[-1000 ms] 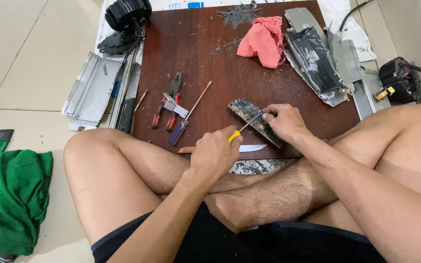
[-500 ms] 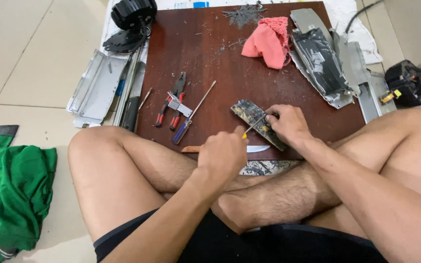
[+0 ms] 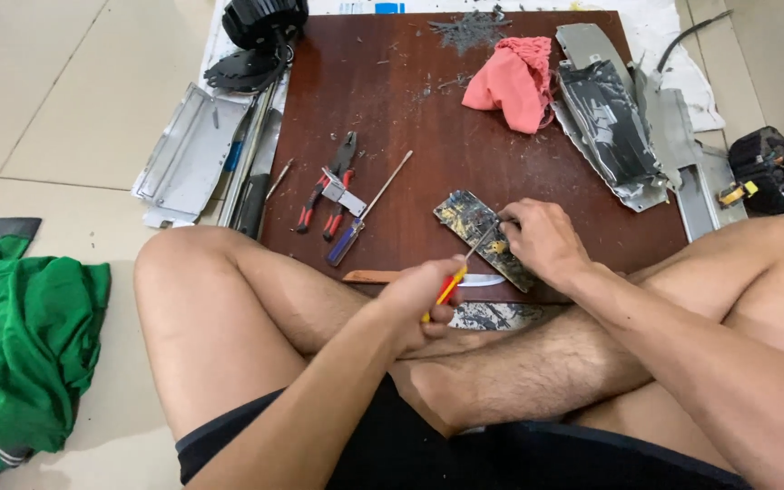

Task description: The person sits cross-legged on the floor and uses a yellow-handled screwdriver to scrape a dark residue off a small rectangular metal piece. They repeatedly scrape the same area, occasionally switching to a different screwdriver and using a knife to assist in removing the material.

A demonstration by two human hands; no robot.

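The left hand had its fingers wrapped tight round a yellow-handled screwdriver — tip on the circuit board. The right hand pinned that board with closed fingers onto the brown surface — near its front edge.

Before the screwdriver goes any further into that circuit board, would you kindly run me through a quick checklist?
1. Left hand grips the yellow-handled screwdriver: ok.
2. Right hand steadies the circuit board: ok.
3. Tip seated on the board: cannot tell, too small.
4. Board lies flat on the wooden board: ok.
5. Knife lies close under the working hands: not ok.
6. Pliers within reach: ok.
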